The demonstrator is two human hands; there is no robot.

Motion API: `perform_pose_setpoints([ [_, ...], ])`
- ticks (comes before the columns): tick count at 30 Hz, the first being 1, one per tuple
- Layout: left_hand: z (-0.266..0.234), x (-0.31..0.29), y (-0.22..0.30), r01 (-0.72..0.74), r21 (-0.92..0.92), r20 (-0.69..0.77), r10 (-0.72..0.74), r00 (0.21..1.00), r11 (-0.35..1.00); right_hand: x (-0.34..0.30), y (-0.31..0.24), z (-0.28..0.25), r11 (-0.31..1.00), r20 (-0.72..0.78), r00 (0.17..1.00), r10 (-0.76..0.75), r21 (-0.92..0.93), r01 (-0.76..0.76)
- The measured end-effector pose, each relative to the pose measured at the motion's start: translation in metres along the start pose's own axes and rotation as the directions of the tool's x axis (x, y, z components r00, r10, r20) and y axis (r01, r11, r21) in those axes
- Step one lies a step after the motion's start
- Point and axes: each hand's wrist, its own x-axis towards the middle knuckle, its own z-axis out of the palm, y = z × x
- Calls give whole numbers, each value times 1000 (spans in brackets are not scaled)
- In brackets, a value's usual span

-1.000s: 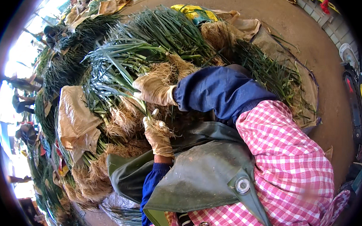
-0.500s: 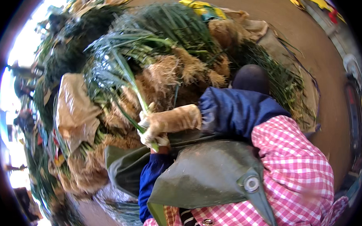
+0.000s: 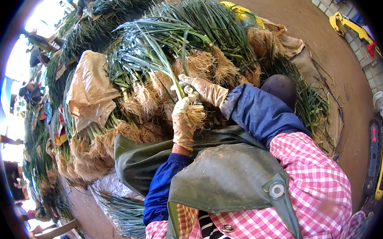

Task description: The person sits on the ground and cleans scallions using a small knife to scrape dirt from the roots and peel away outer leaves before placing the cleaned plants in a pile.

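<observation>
Both my hands wear stained, pale gloves and meet in front of my green apron. Closed fingers of my left hand wrap the lower end of a green onion, whose tan roots stick out beside the glove. Its long leaves slant up and to the left. My right hand comes in from the right, its thumb and fingers closed on the pale stem just above the left hand. Right behind them lies a heap of green onions with shaggy roots facing me.
Brown plastic sheeting covers part of the heap at left. More rooty bunches lie at lower left. A yellow bag sits behind the heap. Loose green leaves lie on a sack at right. A yellow arm-shaped object stands far right.
My hands have moved up and to the right in the picture with the green onion. The right hand's fingers now show at the stem, and the roots have come into view. The whole view has shifted.
</observation>
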Motion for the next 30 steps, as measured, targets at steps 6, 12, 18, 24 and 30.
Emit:
perform_pose_setpoints([
  [6, -14, -14, 0, 67, -38, 70, -65, 995, 997, 9, -22, 42, 987, -68, 988, -137, -96, 131],
  [12, -36, -10, 8, 27, -114, 21, -25, 999, 993, 40, -23, 65, 949, -52, 966, -253, -205, 238],
  [18, -28, -12, 7, 13, 89, 16, -15, 1000, 996, 43, -19, 65, 997, 53, 996, -71, 10, 71],
  [24, -38, -11, 1, -198, -34, -101, 194, 976, 980, 24, -28, 86, 987, 8, 988, -157, 45, 157],
  [30, -74, 18, -9, -326, -183, -249, 277, 928, 928, 37, -17, 60, 976, 64, 975, -212, -27, 214],
])
